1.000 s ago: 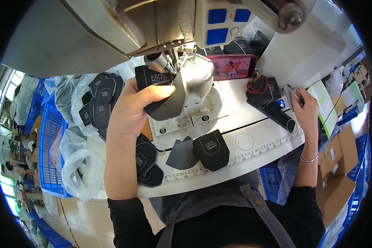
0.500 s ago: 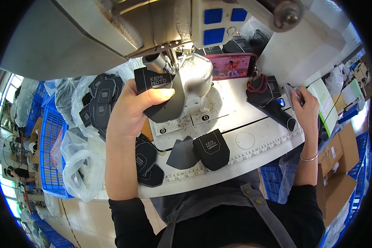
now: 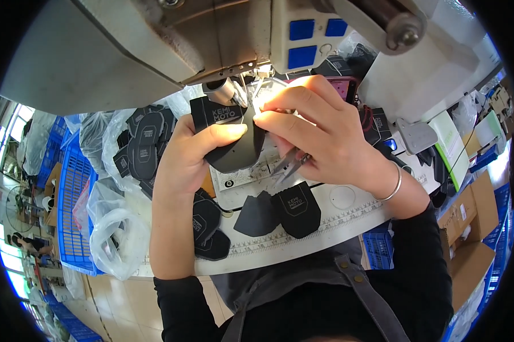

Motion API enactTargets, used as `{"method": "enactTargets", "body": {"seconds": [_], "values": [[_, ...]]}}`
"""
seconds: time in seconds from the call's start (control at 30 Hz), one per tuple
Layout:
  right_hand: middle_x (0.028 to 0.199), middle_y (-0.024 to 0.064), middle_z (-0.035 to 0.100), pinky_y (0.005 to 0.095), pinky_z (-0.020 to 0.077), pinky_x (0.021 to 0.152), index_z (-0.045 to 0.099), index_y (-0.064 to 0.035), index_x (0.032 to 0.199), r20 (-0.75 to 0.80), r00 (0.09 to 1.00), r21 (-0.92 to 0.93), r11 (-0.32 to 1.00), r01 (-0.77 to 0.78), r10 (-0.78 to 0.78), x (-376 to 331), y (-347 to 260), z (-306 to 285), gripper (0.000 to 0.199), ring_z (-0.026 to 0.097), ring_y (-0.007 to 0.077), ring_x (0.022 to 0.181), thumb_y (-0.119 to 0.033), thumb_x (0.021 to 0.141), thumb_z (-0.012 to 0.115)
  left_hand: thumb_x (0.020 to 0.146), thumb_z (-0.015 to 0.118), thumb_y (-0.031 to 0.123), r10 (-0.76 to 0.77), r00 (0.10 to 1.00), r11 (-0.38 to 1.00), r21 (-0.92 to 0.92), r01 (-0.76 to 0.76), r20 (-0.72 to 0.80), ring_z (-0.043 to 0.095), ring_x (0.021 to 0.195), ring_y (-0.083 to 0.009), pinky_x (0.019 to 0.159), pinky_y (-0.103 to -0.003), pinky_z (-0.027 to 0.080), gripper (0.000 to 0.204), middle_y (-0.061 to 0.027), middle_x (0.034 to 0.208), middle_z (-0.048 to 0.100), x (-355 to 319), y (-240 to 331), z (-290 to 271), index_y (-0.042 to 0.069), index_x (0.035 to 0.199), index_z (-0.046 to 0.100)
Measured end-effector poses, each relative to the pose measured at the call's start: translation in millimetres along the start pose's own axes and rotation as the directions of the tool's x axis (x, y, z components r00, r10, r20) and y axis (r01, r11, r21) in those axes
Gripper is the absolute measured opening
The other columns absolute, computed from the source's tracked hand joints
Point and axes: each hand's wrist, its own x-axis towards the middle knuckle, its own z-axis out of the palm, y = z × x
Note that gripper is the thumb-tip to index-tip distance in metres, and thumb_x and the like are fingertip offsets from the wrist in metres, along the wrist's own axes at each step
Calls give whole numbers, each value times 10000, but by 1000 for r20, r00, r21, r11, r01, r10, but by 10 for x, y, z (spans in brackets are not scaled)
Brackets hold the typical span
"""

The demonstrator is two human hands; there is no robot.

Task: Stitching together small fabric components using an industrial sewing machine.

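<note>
Under the sewing machine head [image 3: 154,51], a black padded piece [image 3: 231,142] was held at the needle by the left hand [image 3: 188,154], thumb pressed across its face. The right hand [image 3: 320,134] was pinched at the needle area, with small thread snips [image 3: 288,165] tucked under its fingers. Stitching on this piece was judged not yet finished. Two black pieces [image 3: 280,211] lay on the near tabletop [image 3: 348,219]; many more [image 3: 146,139] waited in clear bags at the left.

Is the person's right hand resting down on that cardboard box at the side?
No, the right hand is up at the black fabric piece under the sewing machine.
</note>
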Motion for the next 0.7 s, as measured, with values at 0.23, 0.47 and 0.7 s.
{"method": "enactTargets", "body": {"seconds": [0.23, 0.47, 0.7], "values": [[882, 57, 560, 303, 430, 576, 593, -56, 879, 22, 993, 19, 993, -115, 114, 10, -123, 13, 404, 492, 242, 713, 27, 485, 623, 713, 626, 63, 7, 1000, 1000, 15, -7, -16, 580, 702, -102, 677, -227, 453, 263, -65, 817, 616, 12, 19, -5, -35, 951, 570], [891, 55, 558, 298, 417, 575, 591, -60, 893, 7, 997, 8, 997, -81, 80, 11, -88, 22, 416, 476, 239, 691, 28, 487, 623, 713, 621, 67, 14, 1000, 1000, 7, -14, 25, 581, 704, -106, 677, -226, 453, 259, -67, 818, 615, 40, 20, -16, -37, 946, 573], [876, 47, 553, 285, 404, 559, 589, -66, 884, 9, 996, -10, 996, -91, 91, 33, -106, 1, 399, 465, 227, 671, 38, 500, 625, 721, 605, 66, 2, 1000, 1000, -4, -2, -2, 581, 694, -105, 671, -228, 454, 230, -64, 807, 615, 56, 37, -13, -36, 925, 582]]}}
